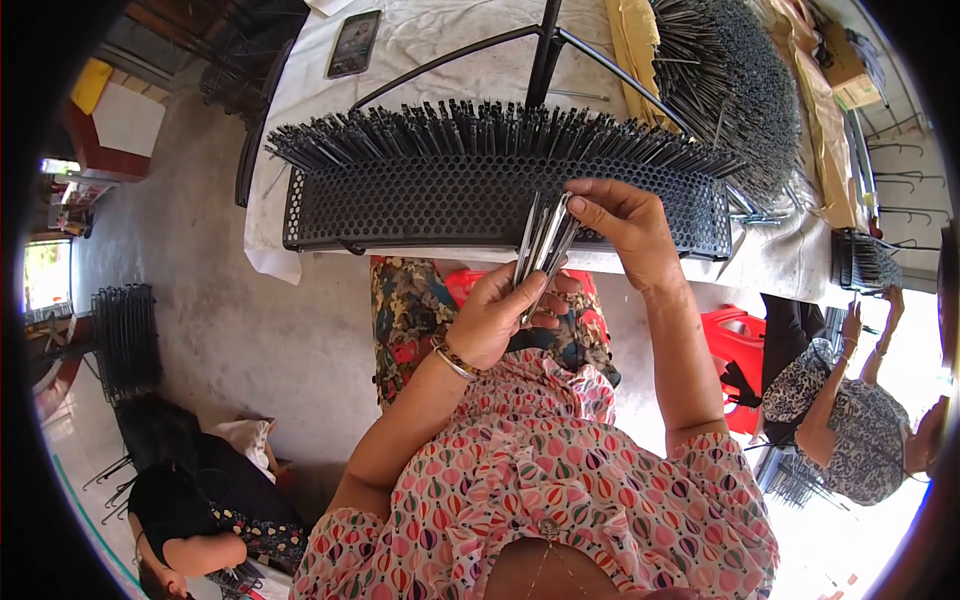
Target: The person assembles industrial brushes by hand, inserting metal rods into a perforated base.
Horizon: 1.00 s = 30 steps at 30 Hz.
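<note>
My left hand [493,322] is closed around a small bundle of thin, shiny metal rods [541,243], which stick up past the fingers. At the upper end of this bundle, my right hand [628,228] pinches a rod tip between thumb and fingers. Just beyond both hands stands a long black rack [400,212] with rows of round holes in its front panel. Many slim black rods [470,135] stand close together along its far rows, their tips leaning slightly apart. The exact shape of the held rods' ends is too small to tell.
A phone [354,45] lies on the white-covered table [440,75]. A large heap of black rods [735,85] fills the far right. Red plastic stools [735,345] stand below. One person [850,430] works at right, another [190,500] sits at lower left.
</note>
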Available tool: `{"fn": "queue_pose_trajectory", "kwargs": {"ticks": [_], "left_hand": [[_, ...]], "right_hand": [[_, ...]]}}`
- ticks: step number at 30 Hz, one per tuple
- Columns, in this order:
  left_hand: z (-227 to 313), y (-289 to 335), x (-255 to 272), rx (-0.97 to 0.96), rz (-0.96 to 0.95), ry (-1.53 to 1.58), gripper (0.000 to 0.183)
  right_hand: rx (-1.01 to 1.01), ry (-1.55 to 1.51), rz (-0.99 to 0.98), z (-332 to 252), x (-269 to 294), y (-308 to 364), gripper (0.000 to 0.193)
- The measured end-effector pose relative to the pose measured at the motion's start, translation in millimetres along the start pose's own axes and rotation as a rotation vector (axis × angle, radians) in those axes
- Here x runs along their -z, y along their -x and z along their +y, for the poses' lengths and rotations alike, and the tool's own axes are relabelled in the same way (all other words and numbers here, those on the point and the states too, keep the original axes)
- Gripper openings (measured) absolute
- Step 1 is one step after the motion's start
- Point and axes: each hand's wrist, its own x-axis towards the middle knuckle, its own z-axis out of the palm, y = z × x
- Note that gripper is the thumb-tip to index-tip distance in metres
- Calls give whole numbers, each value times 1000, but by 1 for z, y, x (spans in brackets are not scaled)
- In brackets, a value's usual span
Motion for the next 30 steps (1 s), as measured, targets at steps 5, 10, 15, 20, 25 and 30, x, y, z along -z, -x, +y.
{"fn": "queue_pose_trajectory", "kwargs": {"ticks": [5,10,15,20,25,30], "left_hand": [[-3,-2,-3,-44,42,-26,23],[-4,-3,-6,-149,120,-153,20],[-4,-4,-5,-133,151,-132,22],[-5,-3,-8,-125,185,-41,29],[-11,-4,-5,-132,243,11,28],[-9,-6,-1,-103,124,-1,22]], "right_hand": [[89,146,88,-1,-7,4,26],[85,282,60,-3,-9,3,29],[64,296,21,3,-3,0,33],[36,113,-51,1,-3,2,33],[44,24,-101,-2,-5,3,33],[84,19,-36,-1,-6,-3,30]]}}
